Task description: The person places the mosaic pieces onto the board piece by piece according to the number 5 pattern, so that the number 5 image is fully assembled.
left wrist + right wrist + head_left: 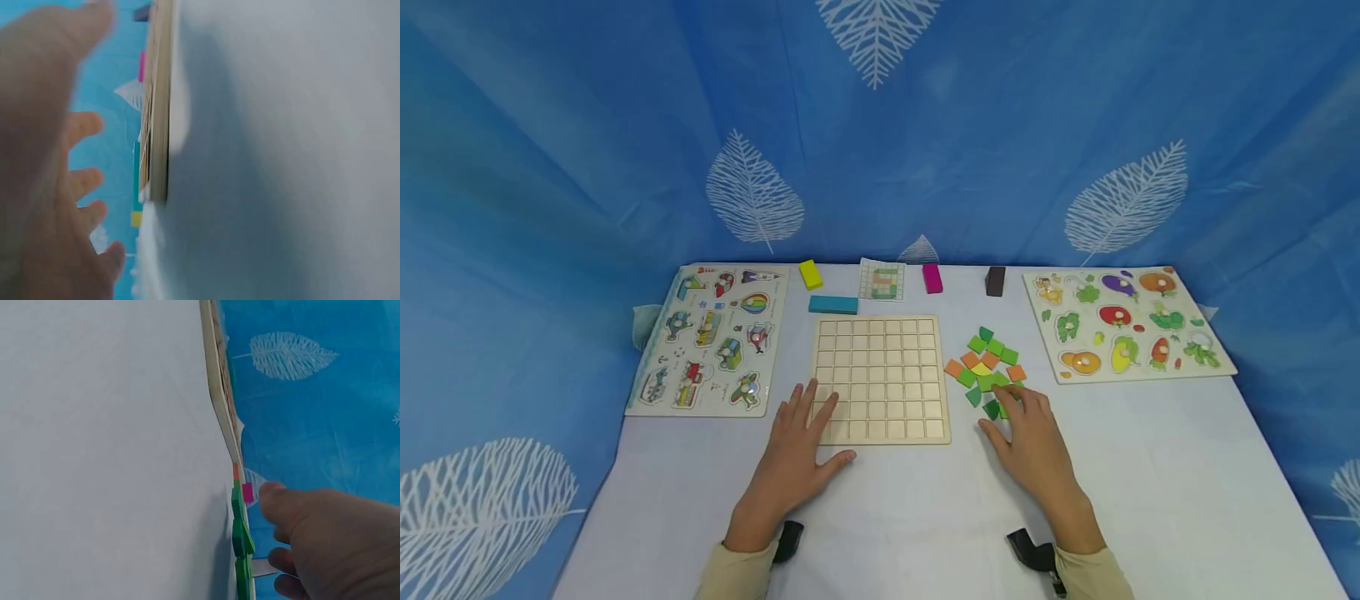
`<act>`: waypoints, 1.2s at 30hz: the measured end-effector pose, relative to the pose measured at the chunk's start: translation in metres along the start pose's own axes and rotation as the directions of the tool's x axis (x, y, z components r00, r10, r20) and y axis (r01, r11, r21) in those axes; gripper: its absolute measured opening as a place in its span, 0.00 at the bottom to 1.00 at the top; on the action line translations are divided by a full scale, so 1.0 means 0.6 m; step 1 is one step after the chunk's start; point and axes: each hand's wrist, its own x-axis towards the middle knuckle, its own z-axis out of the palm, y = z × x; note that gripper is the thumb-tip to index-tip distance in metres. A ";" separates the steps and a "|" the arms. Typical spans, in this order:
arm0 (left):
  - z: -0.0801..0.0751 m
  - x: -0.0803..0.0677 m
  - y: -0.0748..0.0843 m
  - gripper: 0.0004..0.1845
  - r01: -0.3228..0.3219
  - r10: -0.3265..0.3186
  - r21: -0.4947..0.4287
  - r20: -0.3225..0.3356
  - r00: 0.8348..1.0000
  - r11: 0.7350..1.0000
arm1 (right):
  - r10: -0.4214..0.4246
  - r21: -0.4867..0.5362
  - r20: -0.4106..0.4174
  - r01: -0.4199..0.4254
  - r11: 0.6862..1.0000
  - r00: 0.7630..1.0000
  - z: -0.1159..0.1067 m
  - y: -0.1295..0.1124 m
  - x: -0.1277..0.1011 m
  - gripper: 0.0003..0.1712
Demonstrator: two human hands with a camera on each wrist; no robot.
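Note:
A wooden grid board [880,375] with empty square cells lies at the middle of the white table [925,517]. My left hand [805,437] lies flat with spread fingers, its fingertips resting on the board's near left corner. The left wrist view shows that hand [44,156] beside the board's edge [159,125]. To the right of the board is a loose pile of green, orange and yellow tiles [988,367]. My right hand [1028,437] touches the pile's near edge with relaxed fingers. In the right wrist view, the hand [325,537] is against green tiles [239,537].
A vehicle peg puzzle [711,337] lies at the left, a fruit and vegetable one [1123,321] at the right. Behind the board are a yellow block [809,273], a teal block [832,304], a pattern card [882,279], a magenta block [932,277] and a dark block [995,281].

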 end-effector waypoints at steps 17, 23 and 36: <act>0.041 0.018 -0.017 0.41 0.039 -0.060 -0.177 -0.112 0.992 0.983 | -0.031 0.054 -0.111 0.037 0.998 0.993 0.050 -0.014 0.033 0.13; 0.046 0.029 -0.016 0.50 0.062 -0.069 -0.090 -0.073 0.995 0.994 | -0.071 0.042 -0.111 0.076 0.996 0.991 0.051 -0.015 0.036 0.09; 0.046 0.046 -0.009 0.52 0.106 -0.106 -0.023 0.000 0.994 0.994 | 0.009 0.037 -0.111 -0.005 0.999 0.994 0.050 -0.014 0.041 0.11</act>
